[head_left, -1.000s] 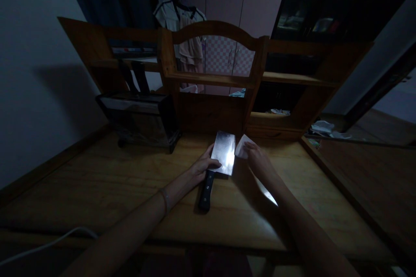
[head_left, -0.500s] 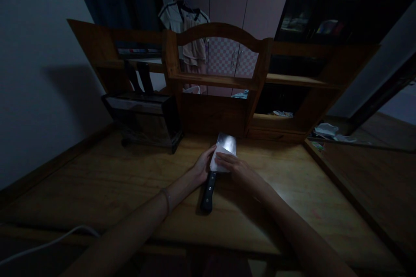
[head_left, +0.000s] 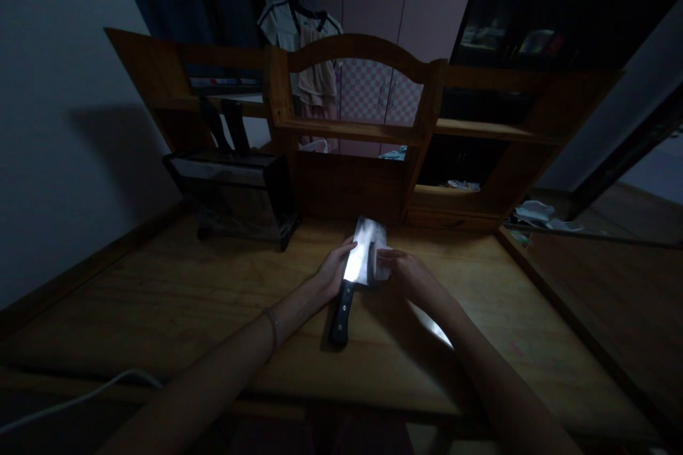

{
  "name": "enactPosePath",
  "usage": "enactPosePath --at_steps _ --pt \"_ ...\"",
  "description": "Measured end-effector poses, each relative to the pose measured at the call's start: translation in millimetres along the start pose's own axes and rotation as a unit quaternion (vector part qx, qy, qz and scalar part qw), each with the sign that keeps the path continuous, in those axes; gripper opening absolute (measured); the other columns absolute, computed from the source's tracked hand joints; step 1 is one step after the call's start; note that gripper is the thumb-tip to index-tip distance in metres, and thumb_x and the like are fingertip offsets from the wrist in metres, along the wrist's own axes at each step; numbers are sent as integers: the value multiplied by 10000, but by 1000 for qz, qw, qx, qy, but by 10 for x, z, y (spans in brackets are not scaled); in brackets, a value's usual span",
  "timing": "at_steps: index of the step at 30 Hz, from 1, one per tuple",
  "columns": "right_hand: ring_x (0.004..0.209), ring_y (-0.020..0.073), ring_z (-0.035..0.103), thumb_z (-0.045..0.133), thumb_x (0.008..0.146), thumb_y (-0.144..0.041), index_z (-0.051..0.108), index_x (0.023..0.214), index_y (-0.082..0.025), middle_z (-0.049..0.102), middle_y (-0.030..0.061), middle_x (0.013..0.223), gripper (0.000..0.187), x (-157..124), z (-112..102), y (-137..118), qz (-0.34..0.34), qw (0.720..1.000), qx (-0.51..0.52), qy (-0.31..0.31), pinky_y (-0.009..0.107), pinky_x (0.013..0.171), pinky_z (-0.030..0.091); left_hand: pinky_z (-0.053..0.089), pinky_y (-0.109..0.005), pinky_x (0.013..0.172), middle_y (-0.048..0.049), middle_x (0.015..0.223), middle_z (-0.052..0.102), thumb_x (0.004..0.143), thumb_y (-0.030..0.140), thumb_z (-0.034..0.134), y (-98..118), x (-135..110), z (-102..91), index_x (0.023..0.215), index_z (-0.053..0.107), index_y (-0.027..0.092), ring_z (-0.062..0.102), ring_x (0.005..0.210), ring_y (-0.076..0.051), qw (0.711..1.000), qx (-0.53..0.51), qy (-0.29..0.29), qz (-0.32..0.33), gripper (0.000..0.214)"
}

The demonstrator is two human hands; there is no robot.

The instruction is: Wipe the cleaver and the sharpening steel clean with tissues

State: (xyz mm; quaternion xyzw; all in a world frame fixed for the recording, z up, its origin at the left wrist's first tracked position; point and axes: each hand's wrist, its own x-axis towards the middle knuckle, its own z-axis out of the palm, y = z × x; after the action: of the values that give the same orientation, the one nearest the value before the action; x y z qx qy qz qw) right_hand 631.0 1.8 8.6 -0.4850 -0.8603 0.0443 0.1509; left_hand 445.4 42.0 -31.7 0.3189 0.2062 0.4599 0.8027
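A cleaver lies in the middle of the wooden desk, its shiny blade pointing away from me and its black riveted handle toward me. Along the blade's left edge, my left hand grips it, with the thumb on the upper face. My right hand pinches a white cloth or tissue against the right part of the blade. The fingertips under the blade are hidden. Nobody's hand is on the handle.
At the left stands a dark knife block with black handles sticking up. A wooden shelf unit borders the back of the desk. A white cable runs at the front left. A bright streak shows beside my right forearm.
My right hand has slid the white cloth to the right across the blade, uncovering the blade's left and middle parts. My left hand keeps its hold in nearly the same place.
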Motion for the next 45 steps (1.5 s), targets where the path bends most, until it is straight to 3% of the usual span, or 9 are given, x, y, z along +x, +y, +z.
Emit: enactPosePath --at_steps 7,10,13,17,21,24,30,39,45 --pt "806 207 674 505 815 -21 703 803 -124 703 132 894 223 -8 -28 37 101 991 -83 -16 243 716 470 520 -339 799 -108 1042 699 835 281 572 -6 11 -41 1176 612 137 676 856 -228 1000 -5 -2 1 372" --pt "830 235 672 482 812 -13 699 841 -98 694 169 944 235 -18 19 182 156 978 -136 11 264 697 462 517 -333 821 -90 1069 694 830 268 577 -5 14 -64 1203 605 156 672 899 -222 1000 0 8 3 391" --pt "839 240 672 465 841 -55 698 933 -108 695 156 987 256 -25 39 295 183 974 -122 53 277 706 463 510 -318 847 -78 1117 682 832 261 584 -5 13 -62 1222 600 171 659 961 -216 1000 2 13 1 401" --pt "881 230 665 440 838 -66 633 1191 -160 697 113 1034 413 -17 51 287 165 977 -72 116 279 755 466 506 -312 863 -76 1143 677 834 269 593 -4 4 -39 1212 612 172 653 980 -212 1000 1 10 1 390" --pt "808 227 665 410 810 -51 271 1498 -168 686 122 1067 712 0 99 208 164 975 -62 140 293 697 480 503 -329 882 -80 1150 676 843 290 584 2 -7 -24 1230 607 171 648 1004 -225 1000 0 3 0 405" --pt "789 228 664 402 828 -72 175 1525 -181 683 129 1070 741 8 125 172 151 977 -61 135 298 676 484 506 -333 873 -79 1121 688 846 302 582 4 -5 -24 1239 603 176 657 984 -226 1000 -2 1 -1 413" --pt "821 223 673 398 830 -57 318 1485 -184 696 125 1032 672 19 138 158 149 981 -46 114 269 680 480 508 -330 867 -77 1074 704 840 297 587 -6 5 -42 1207 624 169 670 946 -221 1000 2 10 7 391" --pt "803 224 682 379 794 -48 116 1526 -135 708 114 1012 782 27 343 246 130 983 2 129 284 690 512 513 -333 857 -81 1087 700 829 291 589 -11 25 -76 1185 632 160 668 957 -227 1000 -7 6 -7 382" --pt "814 234 686 365 769 -43 155 1519 -130 714 111 1014 784 26 347 257 127 983 14 130 296 699 524 507 -331 869 -76 1112 692 828 300 594 -14 22 -82 1205 622 168 658 991 -230 1000 7 5 4 400"
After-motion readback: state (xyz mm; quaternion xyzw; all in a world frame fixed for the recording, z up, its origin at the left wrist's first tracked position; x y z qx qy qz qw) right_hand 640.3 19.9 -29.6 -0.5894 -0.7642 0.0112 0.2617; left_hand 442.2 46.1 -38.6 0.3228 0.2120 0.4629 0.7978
